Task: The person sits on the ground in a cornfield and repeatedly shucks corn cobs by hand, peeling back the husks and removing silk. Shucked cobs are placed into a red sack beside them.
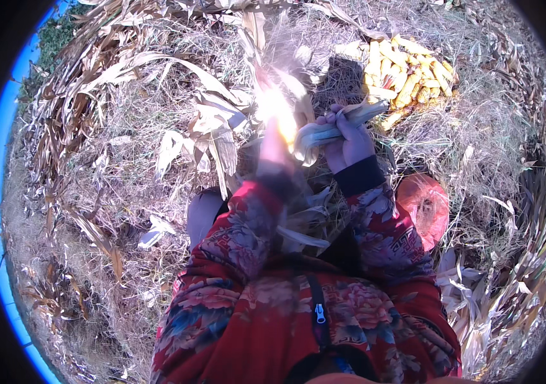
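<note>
My right hand (349,146) grips a corn ear still wrapped in pale green husk (363,113), its tip pointing up and right towards the pile of corn. Loose husk curls off its left end. My left hand (274,144) is just left of that curl. A white glare washes out its fingers, so whether they hold anything is hidden. Both arms wear red floral sleeves with dark cuffs. Bare yellow corn cobs (410,72) lie heaped on the ground beyond my right hand.
Dry straw and grass cover the ground. Torn husks (218,127) lie left of my hands. A red-orange round object (424,209), perhaps a bag, sits beside my right forearm. Dry corn stalks (69,125) line the left side, and more stalks (522,283) lie at right.
</note>
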A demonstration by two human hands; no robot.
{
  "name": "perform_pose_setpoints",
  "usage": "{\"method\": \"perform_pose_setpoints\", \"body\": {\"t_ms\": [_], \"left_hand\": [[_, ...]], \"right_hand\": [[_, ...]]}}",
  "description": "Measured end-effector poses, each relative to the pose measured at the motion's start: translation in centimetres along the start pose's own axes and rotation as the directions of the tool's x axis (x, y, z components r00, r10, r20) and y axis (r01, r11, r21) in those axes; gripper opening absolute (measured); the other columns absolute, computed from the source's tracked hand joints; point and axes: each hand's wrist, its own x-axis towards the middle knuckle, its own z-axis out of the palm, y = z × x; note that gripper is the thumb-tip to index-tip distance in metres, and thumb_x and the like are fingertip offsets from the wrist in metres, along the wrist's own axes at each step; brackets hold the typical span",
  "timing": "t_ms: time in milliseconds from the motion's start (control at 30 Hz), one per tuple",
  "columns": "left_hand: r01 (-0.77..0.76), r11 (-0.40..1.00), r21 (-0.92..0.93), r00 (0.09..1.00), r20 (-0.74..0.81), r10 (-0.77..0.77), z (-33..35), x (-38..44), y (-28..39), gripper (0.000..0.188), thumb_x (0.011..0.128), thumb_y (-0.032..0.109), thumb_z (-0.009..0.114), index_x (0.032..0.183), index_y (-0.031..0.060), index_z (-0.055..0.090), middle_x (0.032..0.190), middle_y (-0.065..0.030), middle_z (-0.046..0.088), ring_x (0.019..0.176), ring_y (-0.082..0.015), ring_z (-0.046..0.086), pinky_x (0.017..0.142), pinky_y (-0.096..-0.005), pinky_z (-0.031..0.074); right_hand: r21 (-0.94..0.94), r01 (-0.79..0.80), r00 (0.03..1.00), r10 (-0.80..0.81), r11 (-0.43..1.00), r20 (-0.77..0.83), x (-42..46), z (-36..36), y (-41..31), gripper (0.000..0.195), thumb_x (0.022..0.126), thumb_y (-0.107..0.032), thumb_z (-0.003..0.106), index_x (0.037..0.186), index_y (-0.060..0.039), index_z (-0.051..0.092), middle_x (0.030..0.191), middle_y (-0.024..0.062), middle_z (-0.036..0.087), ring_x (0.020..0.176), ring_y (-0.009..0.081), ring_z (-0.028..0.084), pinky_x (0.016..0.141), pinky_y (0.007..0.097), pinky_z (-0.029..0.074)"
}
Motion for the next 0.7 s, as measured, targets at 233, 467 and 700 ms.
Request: {"method": "perform_pose_setpoints", "body": {"t_ms": [233, 467, 700], "left_hand": [[-0.2, 0.974, -0.105, 0.968, -0.175, 0.18, -1.0, 0.3, 7.6, 0.057, 0.092, 0.055, 0.04, 0.129, 0.0128, 0.048, 0.122, -0.005, 0.056, 0.107, -0.025, 0.054, 0.095, -0.0472, 0.041], [-0.314, 0.326, 0.892, 0.826, 0.087, 0.558, -6.1, 2.0, 6.3, 0.043, 0.092, 0.036, 0.047, 0.121, 0.0048, 0.056, 0.084, -0.0127, 0.063, 0.071, -0.0227, 0.061, 0.066, -0.0349, 0.047], [-0.357, 0.114, 0.927, 0.881, 0.293, 0.372, -2.4, -0.5, 3.5, 0.046, 0.092, 0.044, 0.051, 0.095, 0.0004, 0.066, 0.073, -0.0112, 0.064, 0.066, -0.0152, 0.054, 0.065, -0.0311, 0.045]], "right_hand": [[-0.17, -0.266, 0.957, 0.28, 0.949, 0.07, -3.0, 0.5, 2.1, 0.019, 0.092, -0.005, 0.046, 0.108, 0.0015, 0.054, 0.081, 0.0058, 0.056, 0.075, 0.0163, 0.056, 0.072, 0.0286, 0.047], [-0.489, 0.005, 0.993, -0.063, 0.872, -0.102, -1.8, 0.3, -4.3, 0.032, 0.09, -0.019, 0.056, 0.117, -0.0016, 0.053, 0.107, 0.0102, 0.061, 0.105, 0.0184, 0.056, 0.086, 0.0326, 0.046], [-0.783, -0.074, 0.993, -0.026, 0.617, -0.114, 0.5, -2.9, -5.3, 0.041, 0.089, -0.03, 0.06, 0.118, -0.0019, 0.053, 0.105, 0.0067, 0.063, 0.096, 0.0137, 0.058, 0.076, 0.0266, 0.047]]}}
